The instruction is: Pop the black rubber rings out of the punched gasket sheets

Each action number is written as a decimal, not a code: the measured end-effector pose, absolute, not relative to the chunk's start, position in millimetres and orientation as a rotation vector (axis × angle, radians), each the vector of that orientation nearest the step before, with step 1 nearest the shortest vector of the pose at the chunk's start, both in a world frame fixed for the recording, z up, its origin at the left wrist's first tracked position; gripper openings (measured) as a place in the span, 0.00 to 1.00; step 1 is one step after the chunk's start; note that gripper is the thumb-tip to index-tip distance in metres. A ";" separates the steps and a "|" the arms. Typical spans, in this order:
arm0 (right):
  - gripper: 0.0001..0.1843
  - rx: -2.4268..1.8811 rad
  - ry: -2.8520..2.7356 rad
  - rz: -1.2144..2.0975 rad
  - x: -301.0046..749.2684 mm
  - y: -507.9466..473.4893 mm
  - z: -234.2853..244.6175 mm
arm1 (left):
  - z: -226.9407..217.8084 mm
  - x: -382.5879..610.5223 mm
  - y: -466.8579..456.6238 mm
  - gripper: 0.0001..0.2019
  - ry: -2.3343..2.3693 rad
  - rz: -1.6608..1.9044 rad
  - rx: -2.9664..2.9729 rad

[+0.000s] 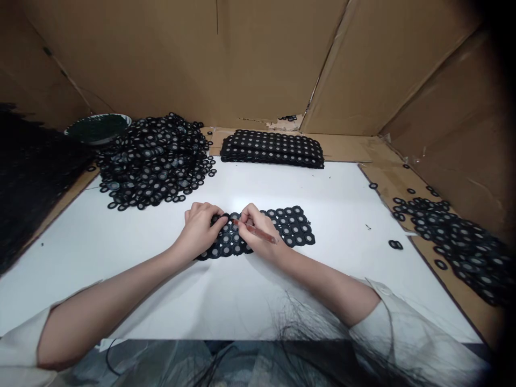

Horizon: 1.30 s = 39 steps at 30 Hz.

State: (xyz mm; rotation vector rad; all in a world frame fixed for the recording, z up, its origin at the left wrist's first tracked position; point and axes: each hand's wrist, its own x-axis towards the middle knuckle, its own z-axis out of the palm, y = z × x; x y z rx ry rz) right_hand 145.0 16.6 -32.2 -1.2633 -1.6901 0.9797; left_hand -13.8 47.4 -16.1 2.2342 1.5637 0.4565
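Note:
A sheet of joined black discs with grey centres [292, 226] lies flat on the white table, partly hidden by both hands. At its left end my left hand [201, 228] is closed, thumb and fingertips gripping the far edge. My right hand [260, 231] rests over the middle of the sheet, fingers wrapped round a reddish-brown, pen-like tool [262, 234]. The tool's dark tip points left, close to my left thumb, at the sheet's far edge. Whether the tip touches a disc I cannot make out.
A heap of loose black discs [153, 161] stands at the back left, beside a round bowl [98, 128]. Stacked disc sheets [272, 148] lie at the back. More discs [463, 236] spread over cardboard on the right. Cardboard walls [274, 59] enclose the table.

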 end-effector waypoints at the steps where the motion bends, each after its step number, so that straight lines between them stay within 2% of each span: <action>1: 0.02 -1.265 -1.704 0.958 143.5 17.1 -32.4 | -14.6 -13.4 46.4 0.10 1.542 0.465 2.228; 4: 0.02 -1.268 -1.701 0.947 139.4 19.7 -33.4 | -9.8 -15.6 45.0 0.09 1.439 0.473 2.195; 9: 0.05 -1.159 -1.449 1.180 146.0 23.9 -32.9 | -7.3 -23.1 50.0 0.10 1.373 0.413 2.195; 13: 0.06 -1.086 -1.471 1.285 156.0 23.7 -31.4 | -7.6 -23.3 52.9 0.10 1.364 0.468 2.194; 19: 0.07 -1.168 -1.658 1.187 155.3 19.3 -29.6 | -7.6 -25.6 54.1 0.10 1.313 0.464 2.063; 24: 0.05 -1.231 -1.799 1.074 150.5 15.8 -29.2 | -7.2 -22.1 37.8 0.19 1.392 0.455 1.949; 28: 0.05 -1.205 -1.858 0.992 144.7 12.7 -31.7 | -4.0 -17.0 26.7 0.16 1.369 0.546 1.859; 35: 0.04 -1.169 -1.764 0.981 139.5 12.5 -28.5 | 5.4 -21.2 38.4 0.16 1.344 0.465 1.640; 39: 0.04 -1.109 -1.725 1.002 138.8 19.2 -29.4 | 3.1 -26.9 46.6 0.17 1.370 0.491 1.783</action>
